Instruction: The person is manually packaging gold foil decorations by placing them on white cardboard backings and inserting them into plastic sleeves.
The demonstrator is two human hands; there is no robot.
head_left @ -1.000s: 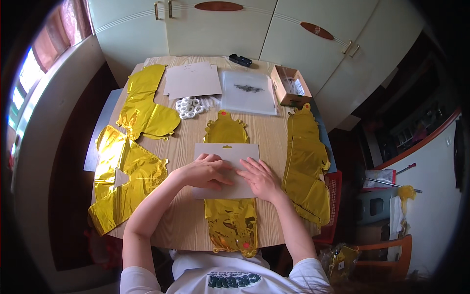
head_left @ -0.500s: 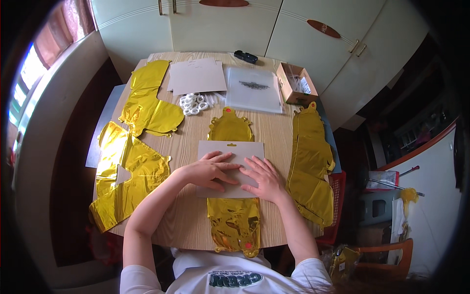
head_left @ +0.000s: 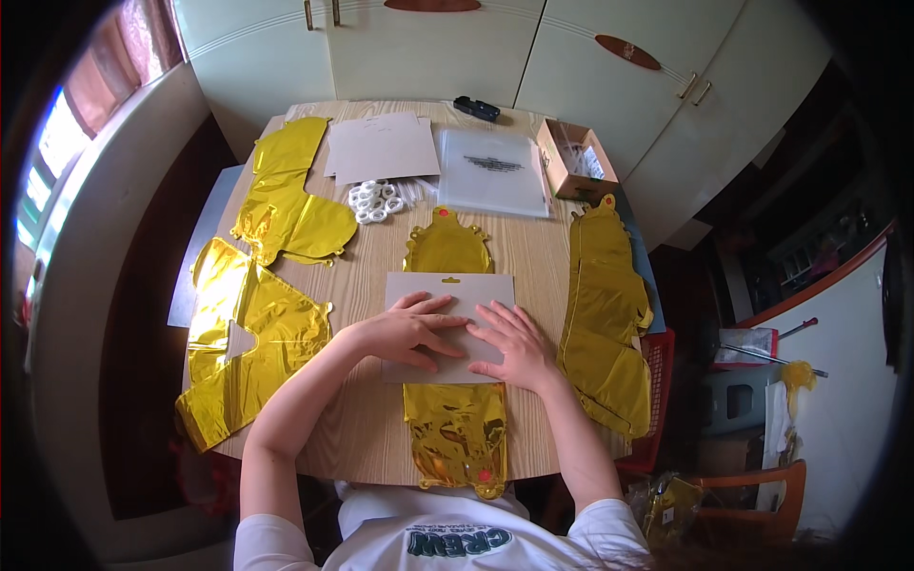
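Both palms rest flat on a grey-white card [head_left: 449, 295] with a small hang hole near its far edge. My left hand [head_left: 407, 331] lies on the card's left half with fingers spread, and my right hand [head_left: 514, 344] covers its right edge, fingers apart. Their fingertips nearly meet at the middle. Under the card runs a gold foil balloon [head_left: 455, 433], flat and crinkled. Its scalloped far end and its near end stick out, each with a red dot; the middle part is hidden by the card.
More flat gold foil balloons lie at the left [head_left: 257, 333], far left [head_left: 286, 195] and right [head_left: 602, 324]. Toward the back are white tape rolls [head_left: 374, 202], stacked cards [head_left: 381, 147], clear plastic bags [head_left: 490, 176], an open cardboard box [head_left: 578, 164] and a black object [head_left: 476, 108].
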